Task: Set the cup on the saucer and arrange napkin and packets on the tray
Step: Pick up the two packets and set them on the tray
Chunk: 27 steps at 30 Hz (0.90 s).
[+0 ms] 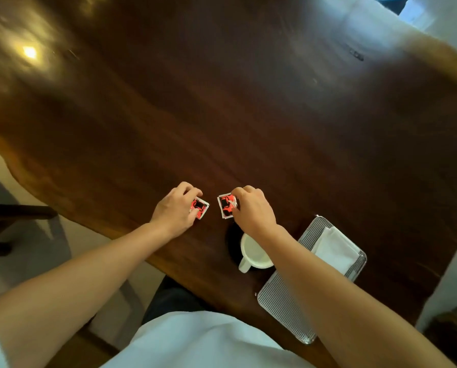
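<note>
Two small red-and-white packets lie on the dark wooden table. My left hand [175, 208] pinches the left packet [201, 207] and my right hand [250, 209] pinches the right packet [225, 205]. A white cup [252, 253] stands on a dark saucer [232, 244] just below my right wrist, partly hidden by my forearm. To the right, a ribbed metal tray [282, 301] holds a folded white napkin [335, 249] at its far end.
The wooden table [222, 102] stretches far ahead and has a wavy near edge at the left. A dark chair [12, 219] stands off the left edge. My white shirt fills the bottom middle.
</note>
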{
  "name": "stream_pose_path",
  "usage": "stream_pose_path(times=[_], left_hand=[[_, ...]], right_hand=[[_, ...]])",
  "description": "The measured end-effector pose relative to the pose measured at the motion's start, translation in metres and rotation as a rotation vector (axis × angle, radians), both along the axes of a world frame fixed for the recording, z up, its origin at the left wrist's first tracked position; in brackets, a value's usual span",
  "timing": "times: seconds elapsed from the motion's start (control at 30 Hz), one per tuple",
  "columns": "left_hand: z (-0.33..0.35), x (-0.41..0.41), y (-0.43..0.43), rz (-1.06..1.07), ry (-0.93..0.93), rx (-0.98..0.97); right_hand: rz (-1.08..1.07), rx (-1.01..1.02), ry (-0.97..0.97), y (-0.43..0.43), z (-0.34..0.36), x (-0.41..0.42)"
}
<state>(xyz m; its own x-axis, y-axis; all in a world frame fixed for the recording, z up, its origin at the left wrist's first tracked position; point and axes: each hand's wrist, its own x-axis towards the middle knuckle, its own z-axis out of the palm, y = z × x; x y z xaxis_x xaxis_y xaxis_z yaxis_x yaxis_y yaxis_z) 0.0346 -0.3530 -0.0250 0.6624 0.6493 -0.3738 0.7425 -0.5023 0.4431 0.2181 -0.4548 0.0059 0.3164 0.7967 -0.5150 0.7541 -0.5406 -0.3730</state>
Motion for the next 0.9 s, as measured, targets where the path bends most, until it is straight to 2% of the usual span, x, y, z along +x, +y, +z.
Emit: stream_pose_path(times=[0.17, 0.3, 0.43, 0.5, 0.57, 0.67, 0.8, 0.87, 0.9], left_hand=[[-0.024, 0.006, 0.01, -0.069, 0.125, -0.024], [-0.026, 0.011, 0.007, -0.075, 0.127, -0.023], [-0.022, 0.017, 0.004, 0.047, 0.189, -0.14], [-0.018, 0.018, 0.004, 0.182, 0.167, -0.257], [-0.015, 0.018, 0.005, 0.352, 0.106, -0.406], [-0.004, 0.019, 0.003, 0.561, -0.026, -0.629], [0.036, 0.036, -0.016, 0.693, -0.237, -0.951], [0.06, 0.047, -0.033, 0.76, -0.329, -1.109], [0.067, 0.052, -0.042, 0.801, -0.366, -1.189]], right_hand=[[0.196, -0.165, -0.087, 0.017, -0.019, 0.004], [0.238, -0.152, -0.171, 0.026, -0.026, 0.002], [0.215, -0.153, -0.17, 0.024, -0.025, -0.001], [0.187, -0.121, -0.095, 0.02, -0.021, -0.002], [0.067, -0.066, 0.044, 0.018, -0.016, -0.004], [-0.258, 0.032, 0.27, 0.011, 0.002, -0.006], [-0.564, 0.069, 0.563, -0.011, 0.033, -0.006], [-0.625, 0.082, 0.627, -0.031, 0.043, -0.009], [-0.637, 0.093, 0.591, -0.039, 0.045, -0.011]])
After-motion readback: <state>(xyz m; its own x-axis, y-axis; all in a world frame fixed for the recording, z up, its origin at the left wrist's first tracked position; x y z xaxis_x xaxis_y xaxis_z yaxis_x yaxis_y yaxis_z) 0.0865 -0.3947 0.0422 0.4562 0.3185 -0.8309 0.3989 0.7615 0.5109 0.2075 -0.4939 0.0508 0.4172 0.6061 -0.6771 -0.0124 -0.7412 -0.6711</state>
